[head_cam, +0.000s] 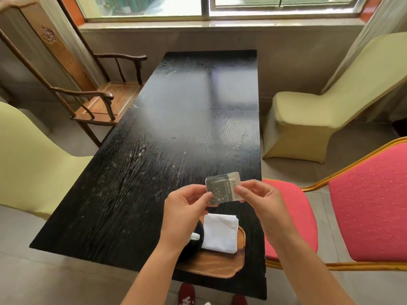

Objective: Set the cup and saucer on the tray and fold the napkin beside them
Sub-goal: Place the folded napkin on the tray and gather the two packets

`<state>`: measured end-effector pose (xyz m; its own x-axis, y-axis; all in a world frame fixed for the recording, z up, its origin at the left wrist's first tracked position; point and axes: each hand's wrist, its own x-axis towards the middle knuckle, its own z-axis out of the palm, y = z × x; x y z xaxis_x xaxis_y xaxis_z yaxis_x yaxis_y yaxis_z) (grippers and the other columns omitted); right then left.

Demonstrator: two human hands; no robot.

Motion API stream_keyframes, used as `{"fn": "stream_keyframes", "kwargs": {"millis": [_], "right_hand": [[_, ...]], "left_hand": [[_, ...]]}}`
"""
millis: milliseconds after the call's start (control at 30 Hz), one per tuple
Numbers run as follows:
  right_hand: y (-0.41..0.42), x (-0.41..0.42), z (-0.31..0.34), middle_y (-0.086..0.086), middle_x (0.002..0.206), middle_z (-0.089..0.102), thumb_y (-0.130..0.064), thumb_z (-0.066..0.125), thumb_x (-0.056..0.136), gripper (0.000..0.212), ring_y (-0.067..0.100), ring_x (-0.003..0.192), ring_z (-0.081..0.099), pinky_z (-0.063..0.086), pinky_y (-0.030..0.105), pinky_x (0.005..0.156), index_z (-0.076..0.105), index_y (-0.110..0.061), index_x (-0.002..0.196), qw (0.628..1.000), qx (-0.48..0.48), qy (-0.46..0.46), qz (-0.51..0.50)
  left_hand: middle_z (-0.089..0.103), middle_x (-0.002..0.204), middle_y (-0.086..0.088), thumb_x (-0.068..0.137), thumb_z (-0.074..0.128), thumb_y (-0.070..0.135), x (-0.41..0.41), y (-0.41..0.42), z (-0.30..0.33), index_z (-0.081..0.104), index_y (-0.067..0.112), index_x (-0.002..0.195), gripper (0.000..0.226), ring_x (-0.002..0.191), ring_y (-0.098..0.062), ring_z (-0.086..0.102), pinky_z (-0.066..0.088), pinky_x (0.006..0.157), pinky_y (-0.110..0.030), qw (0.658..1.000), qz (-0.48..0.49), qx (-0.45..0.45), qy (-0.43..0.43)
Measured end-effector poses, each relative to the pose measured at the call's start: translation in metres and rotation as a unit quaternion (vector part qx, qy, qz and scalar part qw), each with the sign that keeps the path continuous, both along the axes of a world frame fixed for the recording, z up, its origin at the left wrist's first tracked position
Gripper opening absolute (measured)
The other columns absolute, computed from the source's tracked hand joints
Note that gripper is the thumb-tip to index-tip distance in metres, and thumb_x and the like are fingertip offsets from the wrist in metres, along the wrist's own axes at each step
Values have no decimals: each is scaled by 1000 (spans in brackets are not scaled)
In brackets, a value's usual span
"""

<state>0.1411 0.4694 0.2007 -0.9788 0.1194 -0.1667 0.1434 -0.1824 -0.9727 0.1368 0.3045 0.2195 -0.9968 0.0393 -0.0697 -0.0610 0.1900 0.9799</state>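
Wood-brown oval tray point(222, 266) at lower centre of the frame carries a folded white cloth napkin point(220, 232) on its right side and a black saucer point(193, 245) with a white cup point(195, 236), mostly hidden by the left wrist; left hand point(185, 208) and right hand point(257, 199) pinch a small grey printed packet point(222, 189) by its side edges, above the tray; its long axis runs roughly upright in frame.
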Motion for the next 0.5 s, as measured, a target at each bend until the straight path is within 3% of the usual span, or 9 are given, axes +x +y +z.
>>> {"fn": "stream_keyframes", "kwargs": {"millis": [167, 267, 500], "right_hand": [[-9, 13, -25, 1, 71, 69, -11, 66, 81, 6, 2, 60, 57, 48, 13, 58, 71, -8, 81, 998, 35, -45, -32], [-20, 23, -41, 5, 75, 70, -6, 65, 83, 8, 4, 65, 61, 49, 14, 60, 71, -7, 78, 993, 79, -60, -60], [-53, 64, -93, -6, 76, 72, -15, 68, 81, 11, 7, 77, 67, 56, 29, 70, 72, -24, 77, 962, 183, -167, -117]], "left_hand": [[74, 76, 1, 82, 67, 8, -2, -11, -32, 73, 19, 83, 12, 72, -10, 70, 51, 55, -15, 999, -2, -28, -31], [75, 79, 1, 84, 65, 9, -1, -20, -50, 73, 16, 86, 11, 73, -10, 71, 48, 53, -14, 997, -31, -38, -60], [73, 78, 7, 85, 64, 14, 26, -39, -111, 73, 25, 85, 14, 73, -6, 66, 51, 59, -16, 986, -64, -70, -139]]}}
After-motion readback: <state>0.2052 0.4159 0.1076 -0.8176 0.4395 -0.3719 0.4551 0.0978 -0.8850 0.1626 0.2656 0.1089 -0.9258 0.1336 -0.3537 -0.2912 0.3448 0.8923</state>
